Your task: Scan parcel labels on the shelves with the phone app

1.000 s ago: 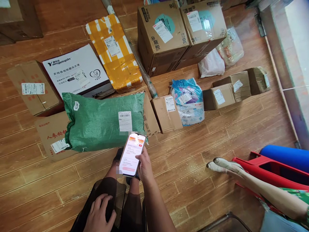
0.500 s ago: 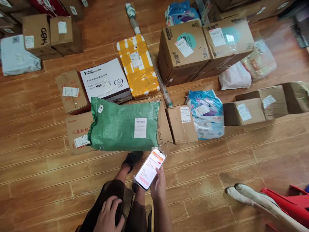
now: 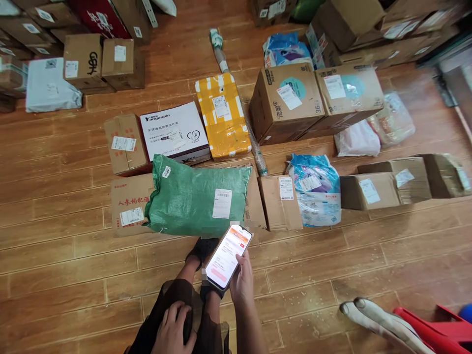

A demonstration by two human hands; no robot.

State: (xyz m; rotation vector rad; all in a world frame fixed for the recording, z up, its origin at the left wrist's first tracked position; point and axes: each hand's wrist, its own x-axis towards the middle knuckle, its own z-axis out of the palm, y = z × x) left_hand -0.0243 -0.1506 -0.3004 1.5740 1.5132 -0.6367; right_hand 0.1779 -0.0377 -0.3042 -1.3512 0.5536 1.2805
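Note:
My right hand grips a smartphone with a lit orange-and-white screen, held up over my knees. My left hand rests flat on my left thigh, fingers spread over the dark trouser cloth. Just beyond the phone lies a green woven sack with a white label, lying across a flat brown carton. My dark shoes stand on the wooden floor below the sack.
Parcels cover the floor ahead: a white carton, a yellow-taped package, two big brown boxes, a blue bag, small cartons at right. Another person's feet rest by a red stool at lower right.
The view has lifted and swung left, bringing more boxes at the far left into sight. The phone has tilted slightly rightward in my right hand; my left hand stays on my thigh.

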